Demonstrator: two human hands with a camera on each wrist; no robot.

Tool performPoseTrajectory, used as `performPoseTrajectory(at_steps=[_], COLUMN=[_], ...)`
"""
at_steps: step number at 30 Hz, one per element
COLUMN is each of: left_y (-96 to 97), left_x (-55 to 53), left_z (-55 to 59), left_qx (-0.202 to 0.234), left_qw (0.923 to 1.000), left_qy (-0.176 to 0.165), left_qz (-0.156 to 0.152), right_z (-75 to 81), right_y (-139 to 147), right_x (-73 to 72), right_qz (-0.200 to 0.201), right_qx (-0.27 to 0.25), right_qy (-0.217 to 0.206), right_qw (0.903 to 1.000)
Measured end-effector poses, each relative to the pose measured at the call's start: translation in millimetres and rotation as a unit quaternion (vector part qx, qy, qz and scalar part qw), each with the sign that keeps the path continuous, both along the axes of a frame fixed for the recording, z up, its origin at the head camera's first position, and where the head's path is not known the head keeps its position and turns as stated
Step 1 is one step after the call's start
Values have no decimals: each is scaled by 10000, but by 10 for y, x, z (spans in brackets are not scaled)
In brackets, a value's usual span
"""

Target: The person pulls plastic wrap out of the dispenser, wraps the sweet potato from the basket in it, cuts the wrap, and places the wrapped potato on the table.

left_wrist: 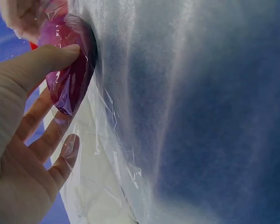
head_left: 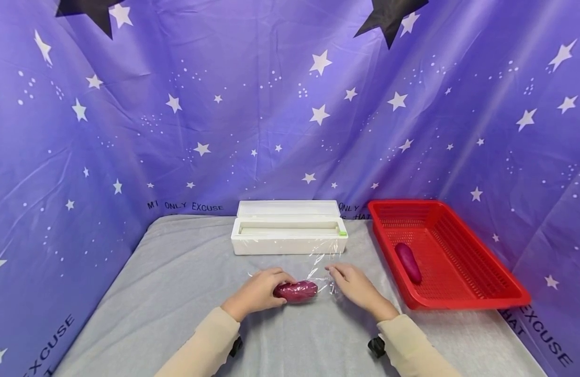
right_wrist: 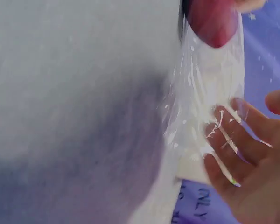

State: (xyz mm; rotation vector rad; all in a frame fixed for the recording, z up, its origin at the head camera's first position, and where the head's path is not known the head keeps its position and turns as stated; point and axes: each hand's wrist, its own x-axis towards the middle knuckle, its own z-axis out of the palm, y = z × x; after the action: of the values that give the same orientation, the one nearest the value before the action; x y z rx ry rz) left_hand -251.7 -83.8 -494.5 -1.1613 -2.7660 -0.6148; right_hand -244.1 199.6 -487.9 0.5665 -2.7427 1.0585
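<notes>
A purple-skinned sweet potato [head_left: 297, 291], wrapped in shiny clear plastic film, lies on the grey cloth in front of the white box. My left hand [head_left: 263, 290] holds its left end, the thumb on one side and fingers on the other, as the left wrist view [left_wrist: 30, 112] shows. Loose clear film [right_wrist: 191, 102] spreads from the sweet potato toward the box. My right hand [head_left: 356, 285] is to the right of the sweet potato, apart from it. In the right wrist view its fingers [right_wrist: 228, 140] are spread and loosely bent against the film, with the thumb held away.
The white film box [head_left: 290, 246] stands behind the hands, lid raised, a roll inside and a green tab at its right end. On the right, a red basket [head_left: 469, 303] contains another purple sweet potato [head_left: 408, 263]. A purple star-patterned curtain [head_left: 271, 115] surrounds the table.
</notes>
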Motion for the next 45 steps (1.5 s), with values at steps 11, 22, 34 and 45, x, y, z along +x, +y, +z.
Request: performPoseTrajectory(at_steps=[11, 22, 34, 45], left_y=[-19, -104, -185, -219], left_x=[-7, -115, -204, -269], left_z=[12, -84, -124, -117], left_qx=[181, 989, 1636, 1458], left_qw=[9996, 9888, 9630, 9646], left_qy=[-222, -1101, -2126, -2042], left_qz=[33, -202, 274, 809], right_z=[-40, -153, -131, 42], right_y=[-319, -418, -418, -379], right_x=[105, 28, -144, -417], right_qz=[1602, 1204, 1357, 2101], right_qx=[601, 415, 458, 839], right_qy=[1199, 165, -328, -901], right_qw=[9779, 9917, 9892, 9699])
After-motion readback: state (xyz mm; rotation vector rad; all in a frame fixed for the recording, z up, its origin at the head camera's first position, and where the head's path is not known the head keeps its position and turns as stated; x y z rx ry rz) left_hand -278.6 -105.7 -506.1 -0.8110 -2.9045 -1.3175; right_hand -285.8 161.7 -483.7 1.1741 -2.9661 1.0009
